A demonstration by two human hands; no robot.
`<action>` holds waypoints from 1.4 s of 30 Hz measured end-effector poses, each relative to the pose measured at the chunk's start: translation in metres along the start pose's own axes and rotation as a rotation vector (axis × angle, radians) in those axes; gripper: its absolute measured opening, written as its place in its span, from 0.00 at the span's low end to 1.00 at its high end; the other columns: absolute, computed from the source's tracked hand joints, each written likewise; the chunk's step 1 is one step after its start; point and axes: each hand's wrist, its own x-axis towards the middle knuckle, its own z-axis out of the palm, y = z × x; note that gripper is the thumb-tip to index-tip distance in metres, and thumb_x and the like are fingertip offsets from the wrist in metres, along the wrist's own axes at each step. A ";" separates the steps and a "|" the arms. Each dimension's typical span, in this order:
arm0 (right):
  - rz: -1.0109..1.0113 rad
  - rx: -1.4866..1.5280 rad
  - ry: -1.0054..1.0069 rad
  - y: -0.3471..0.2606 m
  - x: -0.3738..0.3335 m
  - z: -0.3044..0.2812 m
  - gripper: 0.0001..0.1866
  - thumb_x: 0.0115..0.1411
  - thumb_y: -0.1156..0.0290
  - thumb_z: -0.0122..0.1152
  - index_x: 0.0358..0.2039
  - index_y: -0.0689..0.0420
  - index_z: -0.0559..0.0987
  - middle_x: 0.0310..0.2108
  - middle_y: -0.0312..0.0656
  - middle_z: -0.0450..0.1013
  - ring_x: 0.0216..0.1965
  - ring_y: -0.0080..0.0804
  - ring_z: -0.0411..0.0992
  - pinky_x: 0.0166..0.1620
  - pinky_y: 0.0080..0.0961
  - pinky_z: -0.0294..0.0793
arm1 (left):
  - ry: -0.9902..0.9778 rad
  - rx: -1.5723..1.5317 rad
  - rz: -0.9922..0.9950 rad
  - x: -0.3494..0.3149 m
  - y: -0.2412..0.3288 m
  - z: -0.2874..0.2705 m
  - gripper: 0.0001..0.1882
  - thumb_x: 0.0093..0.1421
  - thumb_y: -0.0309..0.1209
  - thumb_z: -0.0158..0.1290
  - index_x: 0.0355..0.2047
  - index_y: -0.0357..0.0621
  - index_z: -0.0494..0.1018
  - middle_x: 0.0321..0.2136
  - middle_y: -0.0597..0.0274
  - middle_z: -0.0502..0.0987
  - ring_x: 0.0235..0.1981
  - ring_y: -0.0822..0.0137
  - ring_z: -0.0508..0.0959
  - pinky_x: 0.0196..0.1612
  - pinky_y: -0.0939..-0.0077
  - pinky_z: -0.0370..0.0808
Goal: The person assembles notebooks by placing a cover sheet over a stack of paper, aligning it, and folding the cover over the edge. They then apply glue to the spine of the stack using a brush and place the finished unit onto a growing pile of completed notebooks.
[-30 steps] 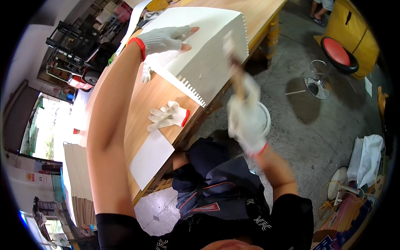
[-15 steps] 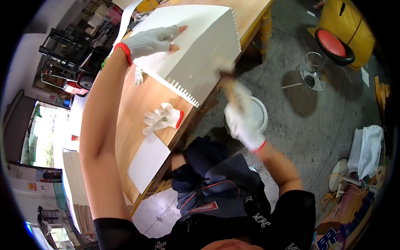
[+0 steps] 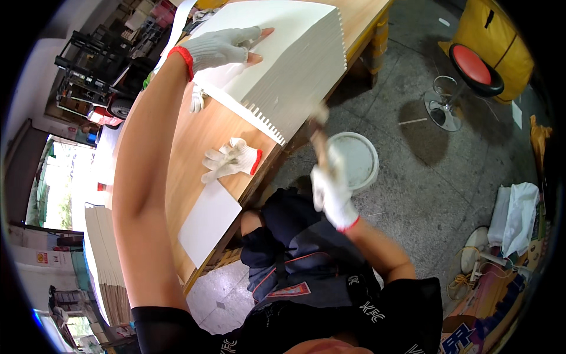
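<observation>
A tall stack of white sheets stands on the wooden table, with notched strips along two edges of its side face. My left hand, in a white knit glove with bare thumb and fingertip, lies spread flat on top of it. In my right hand, also gloved, is a brush with a wooden handle, gripped upright. Motion smears its pale head beside the stack's lower side face; whether they touch I cannot tell. Below and right of the brush sits a round white bucket on the floor.
A loose white glove and a white sheet lie on the table; another glove is by the stack. A red-seated stool and yellow sack stand far right. More stacked sheets are at left.
My right hand has come down and slightly left with the brush, uncovering more of the bucket. My left hand stays flat on the stack; the whole view has shifted a little.
</observation>
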 end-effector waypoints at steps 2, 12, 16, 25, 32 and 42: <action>-0.053 -0.006 0.086 -0.038 0.041 -0.004 0.31 0.66 0.72 0.48 0.67 0.55 0.52 0.23 0.32 0.66 0.12 0.15 0.58 0.12 0.15 0.57 | 0.004 -0.029 0.045 0.000 0.002 -0.002 0.17 0.58 0.37 0.58 0.44 0.42 0.71 0.28 0.67 0.63 0.33 0.71 0.66 0.40 0.79 0.63; -0.131 -0.685 -0.303 0.041 -0.062 0.024 0.32 0.61 0.72 0.60 0.64 0.57 0.61 0.58 0.53 0.68 0.58 0.46 0.71 0.59 0.37 0.67 | 0.080 -0.064 0.085 -0.006 0.011 0.006 0.19 0.59 0.38 0.57 0.49 0.45 0.72 0.28 0.68 0.65 0.34 0.71 0.68 0.43 0.78 0.65; 0.190 -0.134 -0.069 -0.003 -0.038 -0.001 0.32 0.64 0.72 0.54 0.67 0.54 0.56 0.29 0.33 0.67 0.20 0.17 0.66 0.20 0.16 0.64 | 0.051 -0.048 0.056 -0.006 0.015 0.002 0.18 0.59 0.39 0.57 0.46 0.45 0.71 0.28 0.67 0.65 0.34 0.70 0.69 0.43 0.76 0.65; 0.110 0.065 0.270 -0.021 0.079 -0.007 0.34 0.64 0.72 0.48 0.69 0.51 0.49 0.21 0.32 0.63 0.12 0.18 0.60 0.11 0.16 0.59 | 0.048 -0.042 0.090 0.001 0.002 0.002 0.16 0.58 0.40 0.58 0.37 0.42 0.69 0.26 0.68 0.63 0.33 0.70 0.67 0.40 0.75 0.64; -0.080 -0.094 -0.117 0.000 -0.015 -0.002 0.31 0.63 0.75 0.47 0.67 0.52 0.55 0.32 0.34 0.68 0.15 0.14 0.59 0.16 0.13 0.58 | 0.060 -0.055 0.070 -0.004 0.009 0.003 0.14 0.58 0.38 0.57 0.40 0.43 0.70 0.26 0.68 0.62 0.32 0.70 0.67 0.41 0.75 0.64; -0.216 -0.398 0.140 -0.071 0.103 0.019 0.33 0.66 0.68 0.50 0.68 0.52 0.50 0.33 0.39 0.69 0.20 0.21 0.67 0.21 0.18 0.69 | -0.007 -0.122 0.069 0.003 -0.007 0.004 0.27 0.60 0.36 0.56 0.59 0.45 0.69 0.30 0.67 0.62 0.36 0.69 0.65 0.44 0.77 0.64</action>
